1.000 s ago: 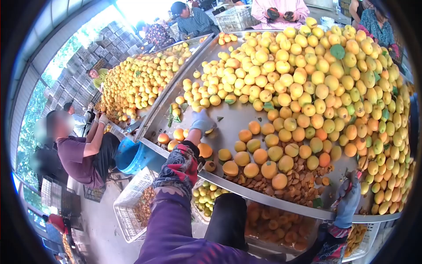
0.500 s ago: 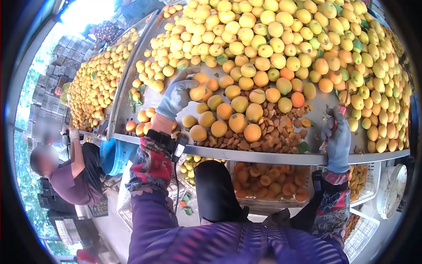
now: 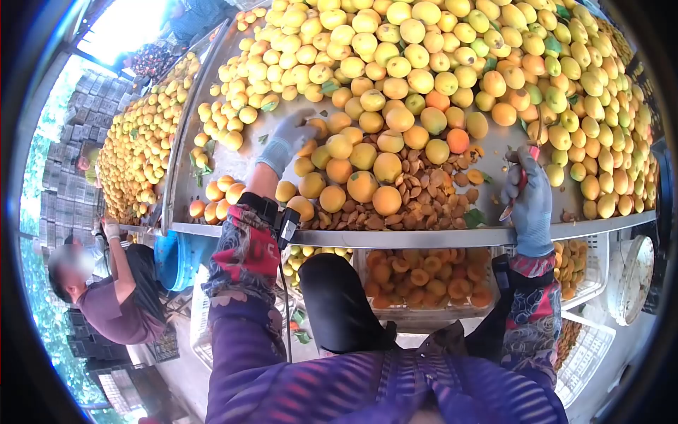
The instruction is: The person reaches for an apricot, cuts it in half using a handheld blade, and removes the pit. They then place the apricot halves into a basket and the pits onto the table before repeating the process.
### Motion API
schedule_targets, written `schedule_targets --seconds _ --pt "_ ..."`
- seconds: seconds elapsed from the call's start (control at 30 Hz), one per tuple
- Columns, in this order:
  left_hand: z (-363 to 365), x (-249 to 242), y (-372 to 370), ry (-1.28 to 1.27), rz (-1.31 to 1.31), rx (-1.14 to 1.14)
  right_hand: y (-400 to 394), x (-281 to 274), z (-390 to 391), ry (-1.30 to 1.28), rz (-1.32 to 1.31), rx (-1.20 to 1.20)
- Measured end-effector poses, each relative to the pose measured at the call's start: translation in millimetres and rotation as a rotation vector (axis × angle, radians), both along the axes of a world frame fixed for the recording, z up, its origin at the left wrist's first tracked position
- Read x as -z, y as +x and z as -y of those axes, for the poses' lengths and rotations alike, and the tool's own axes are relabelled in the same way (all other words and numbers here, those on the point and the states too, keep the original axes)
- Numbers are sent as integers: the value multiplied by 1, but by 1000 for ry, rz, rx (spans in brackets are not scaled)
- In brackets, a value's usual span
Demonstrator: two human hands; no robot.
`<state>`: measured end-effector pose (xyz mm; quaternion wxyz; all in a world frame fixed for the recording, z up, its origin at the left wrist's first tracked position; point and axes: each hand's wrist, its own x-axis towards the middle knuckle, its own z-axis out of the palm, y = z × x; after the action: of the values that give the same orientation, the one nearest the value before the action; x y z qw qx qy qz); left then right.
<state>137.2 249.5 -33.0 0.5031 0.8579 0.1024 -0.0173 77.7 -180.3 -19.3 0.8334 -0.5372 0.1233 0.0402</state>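
Left hand (image 3: 287, 140): curled at an apricot (image 3: 319, 128) on the metal tray (image 3: 236, 164) — gripped or just touched, I couldn't tell.
Right hand (image 3: 532, 206): wrapped round a red-handled tool (image 3: 534, 152) near the tray's rim.
Touch: light fingertips seemed wisest — apricot skin likely bruised easily.

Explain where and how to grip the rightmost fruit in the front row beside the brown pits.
Probably best grip the rightmost fruit around its rounded sides, coming from above and the front: those look open, while other fruit crowds behind.
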Motion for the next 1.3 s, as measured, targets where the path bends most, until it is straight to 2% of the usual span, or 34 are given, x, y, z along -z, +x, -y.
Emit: schedule_targets --seconds 0.03,0.1,0.17,0.23,0.27,0.33,0.43,0.5,0.57,0.6,0.63,0.73,0.77,0.83,0.87,0.9,0.97,1.0,1.13,1.23,1.3 --pt "-3 5 3 -5 -1 6 0 -1 -1 -17 1 10" --pt "3 1 2 608 -10 184 -2 -3 -2 -37 -7 26" --pt "6 0 -3 577 -5 180 -2 -5 -3 -20 -22 22" --pt "4 -1 -9 235 -28 77 -1 -5 -3 -16 -29 26" --pt "5 -4 -14 237 -29 75 -1 -4 -3 -14 -36 30" --pt "6 -13 -22 29 36 5 -1 -4 -3 -9 -31 30" --pt "14 -30 -30 -6 189 18 -2 -3 -3 -15 -14 32" --pt "33 -46 -43 50 149 69 -2 -2 -3 -21 0 33" --pt "46 -48 -49 456 137 383 -3 -1 -4 5 -1 24" --pt "49 -43 -48 671 166 419 -3 0 -5 6 2 22" --pt "47 -41 -47 673 170 419 -4 1 -6 29 -3 12" --pt "49 -46 -44 58 260 200 -11 -6 -12 20 18 24" --pt "56 -56 -48 59 266 209 -14 -10 -17 -13 37 33" --pt "77 -78 -66 -773 166 156 -19 -7 -26 54 79 32" --pt "92 -83 -75 -902 202 189 -20 -3 -28 47 109 -6" --pt "97 -82 -78 -904 201 201 -22 -2 -30 39 135 -42" --pt "107 -79 -81 -1197 143 290 -27 -6 -36 26 150 -34" --pt "119 -81 -86 -1300 107 288 -30 -9 -37 32 187 -102" --pt "153 -65 -95 -1299 113 210 -45 -22 -44 -4 229 -192" --pt "173 -59 -96 -1445 101 218 -54 -25 -50 -27 268 -208" --pt "182 -58 -100 -1440 75 284 -65 -34 -51 -62 294 -276"
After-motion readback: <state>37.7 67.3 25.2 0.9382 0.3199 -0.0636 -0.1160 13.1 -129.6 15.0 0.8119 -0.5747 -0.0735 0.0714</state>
